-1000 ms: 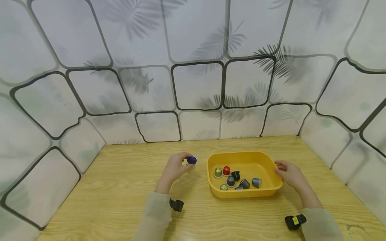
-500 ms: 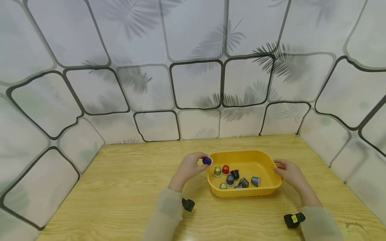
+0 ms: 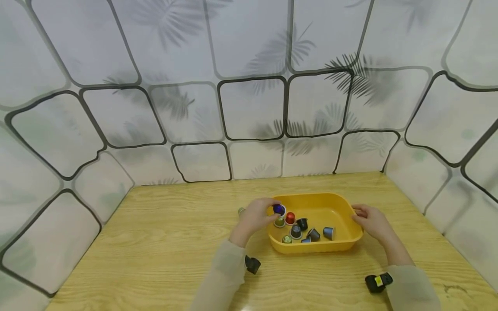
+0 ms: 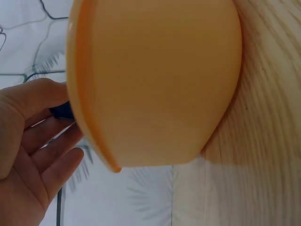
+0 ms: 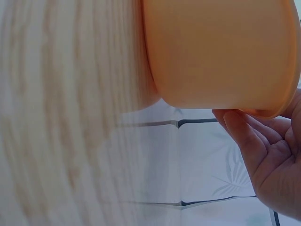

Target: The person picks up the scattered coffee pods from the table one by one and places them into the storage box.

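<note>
A dark blue coffee capsule (image 3: 279,209) is pinched between the thumb and fingers of my left hand (image 3: 256,217), over the left end of a yellow plastic tray (image 3: 315,247). In the left wrist view the tray's rim hides most of the capsule (image 4: 62,111). My right hand (image 3: 374,222) grips the rim at the tray's right end, its fingers bent against the outer wall in the right wrist view. Inside the tray lie several more capsules: a red one (image 3: 290,218), green ones (image 3: 287,239), dark ones (image 3: 296,231) and a light blue one (image 3: 328,233).
A pale green capsule (image 3: 241,211) stands on the wooden table (image 3: 155,242) behind my left hand, partly hidden by it. Patterned fabric walls (image 3: 253,112) enclose the table at the back and sides.
My left hand has carried the blue capsule rightward from the table to over the tray's left end, uncovering the pale green capsule. My right hand keeps its grip on the rim.
</note>
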Available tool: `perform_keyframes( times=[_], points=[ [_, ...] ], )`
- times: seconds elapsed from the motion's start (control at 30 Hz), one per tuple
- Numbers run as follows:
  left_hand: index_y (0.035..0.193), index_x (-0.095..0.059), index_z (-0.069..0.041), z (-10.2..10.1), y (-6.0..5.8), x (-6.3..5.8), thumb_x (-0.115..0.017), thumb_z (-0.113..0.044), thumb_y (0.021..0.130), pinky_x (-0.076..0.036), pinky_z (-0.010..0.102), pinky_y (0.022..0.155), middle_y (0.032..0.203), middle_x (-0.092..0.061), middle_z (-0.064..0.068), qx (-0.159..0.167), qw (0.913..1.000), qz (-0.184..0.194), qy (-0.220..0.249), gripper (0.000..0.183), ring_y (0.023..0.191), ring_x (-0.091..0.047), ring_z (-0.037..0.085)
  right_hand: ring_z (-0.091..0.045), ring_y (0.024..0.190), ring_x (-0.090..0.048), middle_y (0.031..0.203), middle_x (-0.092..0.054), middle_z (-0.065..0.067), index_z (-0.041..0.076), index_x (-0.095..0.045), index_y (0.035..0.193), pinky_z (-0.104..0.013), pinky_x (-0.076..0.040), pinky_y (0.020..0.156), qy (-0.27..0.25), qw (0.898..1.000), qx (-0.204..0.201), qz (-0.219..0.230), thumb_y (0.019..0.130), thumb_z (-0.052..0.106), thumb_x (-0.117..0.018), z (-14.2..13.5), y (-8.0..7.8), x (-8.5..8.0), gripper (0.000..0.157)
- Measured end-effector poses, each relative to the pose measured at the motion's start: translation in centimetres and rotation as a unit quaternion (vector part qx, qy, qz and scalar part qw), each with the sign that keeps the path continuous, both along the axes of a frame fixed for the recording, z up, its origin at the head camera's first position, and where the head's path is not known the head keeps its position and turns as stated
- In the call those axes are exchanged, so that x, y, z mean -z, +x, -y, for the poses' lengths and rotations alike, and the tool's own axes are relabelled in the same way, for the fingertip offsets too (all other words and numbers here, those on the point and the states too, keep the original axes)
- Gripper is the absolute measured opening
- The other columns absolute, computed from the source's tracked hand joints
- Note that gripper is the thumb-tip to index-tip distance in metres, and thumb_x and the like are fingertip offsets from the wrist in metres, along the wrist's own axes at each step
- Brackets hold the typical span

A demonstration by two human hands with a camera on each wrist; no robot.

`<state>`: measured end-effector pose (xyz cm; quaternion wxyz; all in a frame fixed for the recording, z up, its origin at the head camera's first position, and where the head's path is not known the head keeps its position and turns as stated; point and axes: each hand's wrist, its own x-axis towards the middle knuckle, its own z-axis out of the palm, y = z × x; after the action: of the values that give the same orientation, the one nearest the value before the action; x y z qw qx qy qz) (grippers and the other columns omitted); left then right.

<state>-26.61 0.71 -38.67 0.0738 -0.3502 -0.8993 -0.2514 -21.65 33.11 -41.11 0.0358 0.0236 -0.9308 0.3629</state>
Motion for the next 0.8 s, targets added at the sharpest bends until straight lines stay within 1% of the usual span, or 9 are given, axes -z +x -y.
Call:
perform_keyframes(
  times=[0.23,0.4,0.5,0.63,0.8],
  points=[
    [0.113,-0.06,-0.006,-1.7,-0.2,0.2,-0.063,-0.021,0.083,-0.044,0.025,0.083,0.107,-0.061,0.004,0.013,0.9995,-0.015,-0.024,0.034,0.097,-0.056,0.015,-0.045,0.101,-0.048,0.111,-0.048,-0.036,-0.015,-0.042,0.12,-0.047,-0.046,0.077,0.003,1.0,0.003,0.0,0.088,0.01,-0.05,-0.1,0.0,0.1,0.041],
    [0.113,-0.06,-0.007,-3.1,-0.5,0.4,-0.063,-0.023,0.083,-0.045,0.022,0.079,0.105,-0.062,0.002,0.02,0.9991,-0.021,-0.029,0.034,0.093,-0.058,0.013,-0.045,0.1,-0.048,0.11,-0.048,-0.036,-0.016,-0.042,0.119,-0.047,-0.046,0.076,0.004,1.0,0.003,-0.002,0.088,0.01,-0.051,-0.2,0.0,0.0,0.041],
    [0.113,-0.06,-0.007,-3.8,-0.6,0.3,-0.062,-0.024,0.084,-0.046,0.022,0.077,0.102,-0.062,0.002,0.02,0.9989,-0.026,-0.035,0.034,0.091,-0.058,0.014,-0.045,0.1,-0.048,0.11,-0.048,-0.036,-0.015,-0.042,0.119,-0.046,-0.046,0.076,-0.001,1.0,0.003,0.001,0.088,0.01,-0.051,-0.2,0.0,0.0,0.041],
    [0.114,-0.059,-0.007,-4.9,-0.5,0.0,-0.061,-0.025,0.085,-0.047,0.022,0.075,0.102,-0.062,0.003,0.02,0.9989,-0.018,-0.039,0.035,0.091,-0.059,0.016,-0.044,0.102,-0.048,0.112,-0.048,-0.035,-0.014,-0.042,0.12,-0.046,-0.046,0.077,-0.005,1.0,0.007,0.005,0.089,0.009,-0.05,-0.2,0.0,0.1,0.04],
    [0.116,-0.058,-0.008,-6.1,-0.5,-0.4,-0.06,-0.028,0.085,-0.046,0.021,0.074,0.105,-0.061,0.002,0.014,0.9987,-0.004,-0.05,0.037,0.091,-0.058,0.014,-0.045,0.102,-0.047,0.112,-0.047,-0.036,-0.015,-0.041,0.121,-0.046,-0.046,0.077,-0.008,1.0,0.005,0.005,0.089,0.01,-0.05,-0.1,0.0,0.0,0.041]
  ],
)
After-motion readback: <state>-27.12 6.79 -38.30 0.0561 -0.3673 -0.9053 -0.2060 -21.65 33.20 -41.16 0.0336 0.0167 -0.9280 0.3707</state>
